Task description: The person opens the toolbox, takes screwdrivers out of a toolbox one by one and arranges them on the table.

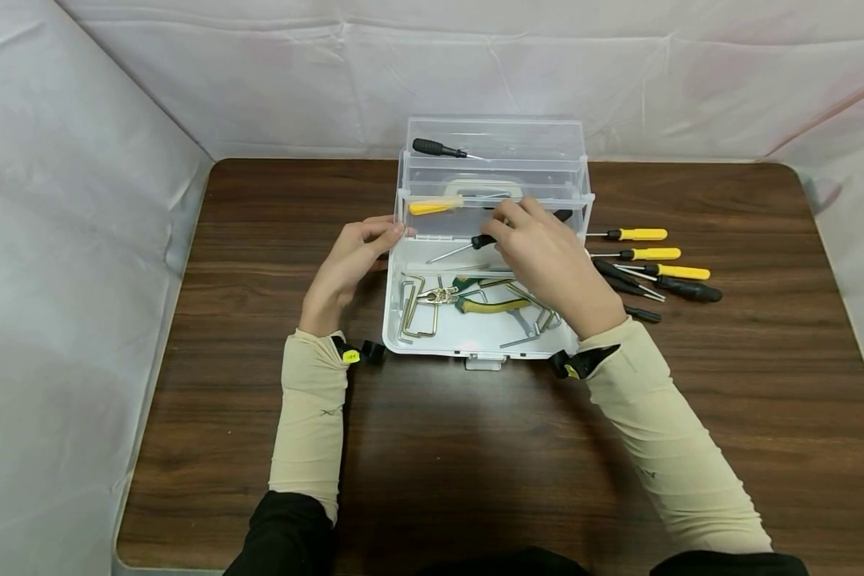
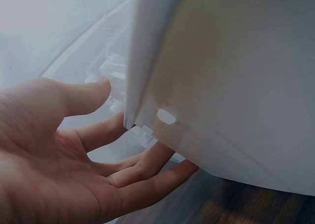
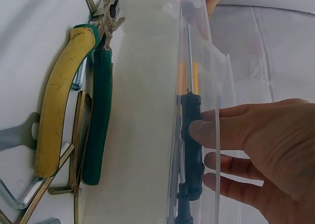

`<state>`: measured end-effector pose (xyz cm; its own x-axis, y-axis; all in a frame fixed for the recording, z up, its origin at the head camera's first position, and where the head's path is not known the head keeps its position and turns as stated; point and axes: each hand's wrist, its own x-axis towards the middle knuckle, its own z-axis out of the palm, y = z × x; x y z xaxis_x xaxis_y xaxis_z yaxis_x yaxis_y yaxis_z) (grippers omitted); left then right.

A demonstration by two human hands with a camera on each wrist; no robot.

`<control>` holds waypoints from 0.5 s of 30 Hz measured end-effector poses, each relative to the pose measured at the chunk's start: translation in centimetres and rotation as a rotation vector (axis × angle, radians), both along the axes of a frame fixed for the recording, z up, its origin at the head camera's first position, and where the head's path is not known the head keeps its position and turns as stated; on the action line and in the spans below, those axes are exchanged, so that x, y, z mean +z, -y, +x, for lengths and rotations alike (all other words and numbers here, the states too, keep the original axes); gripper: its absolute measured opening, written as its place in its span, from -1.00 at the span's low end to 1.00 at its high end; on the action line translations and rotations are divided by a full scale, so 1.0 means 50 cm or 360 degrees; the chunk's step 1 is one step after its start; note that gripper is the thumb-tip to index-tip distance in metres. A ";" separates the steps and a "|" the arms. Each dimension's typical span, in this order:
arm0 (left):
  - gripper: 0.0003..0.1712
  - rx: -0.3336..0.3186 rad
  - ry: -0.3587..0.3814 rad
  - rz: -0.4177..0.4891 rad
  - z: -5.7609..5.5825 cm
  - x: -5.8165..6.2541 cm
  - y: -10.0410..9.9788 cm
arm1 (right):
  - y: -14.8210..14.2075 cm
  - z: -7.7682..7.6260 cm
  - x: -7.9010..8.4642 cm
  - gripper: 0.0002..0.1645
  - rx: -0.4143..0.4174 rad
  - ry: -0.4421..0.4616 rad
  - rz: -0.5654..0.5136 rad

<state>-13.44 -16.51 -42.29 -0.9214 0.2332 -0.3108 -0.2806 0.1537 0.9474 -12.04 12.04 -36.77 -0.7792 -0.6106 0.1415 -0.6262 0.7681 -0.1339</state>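
A white toolbox (image 1: 432, 349) stands open on the table, its clear lid (image 1: 497, 132) tipped back. My right hand (image 1: 547, 260) is over the lid's clear compartments, its thumb and fingers pinching the black handle of a screwdriver (image 3: 191, 150). That screwdriver's shank points left in the head view. At the toolbox's back left corner is my left hand (image 1: 349, 268), fingers extended against and partly behind the edge, thumb apart from them. Pliers (image 1: 493, 304) with green and yellow handles lie in the box bottom among several hex keys (image 1: 409, 308).
A black screwdriver (image 1: 432, 148) and a yellow-handled one (image 1: 432, 206) lie in the lid compartments. Right of the toolbox, several screwdrivers (image 1: 641, 234) with yellow or black handles lie on the wooden table (image 1: 475, 464). White cloth walls (image 1: 317, 88) surround the back and sides.
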 end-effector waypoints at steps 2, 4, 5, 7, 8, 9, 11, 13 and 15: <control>-0.51 -0.0001 0.0001 0.0000 0.000 0.001 0.000 | 0.001 -0.001 0.001 -0.74 0.0013 -0.0018 -0.0002; -0.51 -0.0001 0.0002 0.0000 0.000 0.002 0.001 | 0.003 -0.001 0.001 -0.75 0.0021 -0.0026 0.0005; -0.51 -0.0002 0.0004 -0.0001 0.000 0.002 0.001 | 0.004 -0.002 0.001 -0.76 0.0023 -0.0025 0.0009; -0.51 -0.0003 0.0005 0.0001 0.000 0.003 0.000 | 0.005 -0.002 0.001 -0.76 0.0025 -0.0021 0.0021; -0.51 -0.0002 0.0006 0.0002 0.000 0.004 0.000 | 0.006 -0.002 0.001 -0.76 0.0025 -0.0017 0.0025; -0.50 -0.0002 0.0006 0.0002 0.000 0.004 0.000 | 0.006 -0.001 0.001 -0.76 0.0023 -0.0008 0.0026; -0.50 -0.0002 0.0008 0.0003 0.000 0.003 0.000 | 0.005 -0.001 0.000 -0.76 0.0023 0.0007 0.0020; -0.49 0.0000 0.0007 0.0004 0.000 0.002 0.001 | 0.003 -0.001 -0.001 -0.76 0.0030 0.0017 0.0013; -0.49 -0.0003 0.0006 0.0002 -0.001 0.001 0.001 | 0.002 0.000 -0.002 -0.76 0.0040 0.0022 0.0005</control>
<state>-13.47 -16.55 -42.26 -0.9198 0.2354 -0.3140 -0.2840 0.1527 0.9466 -12.06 11.93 -36.86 -0.7655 -0.6304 0.1290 -0.6434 0.7526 -0.1403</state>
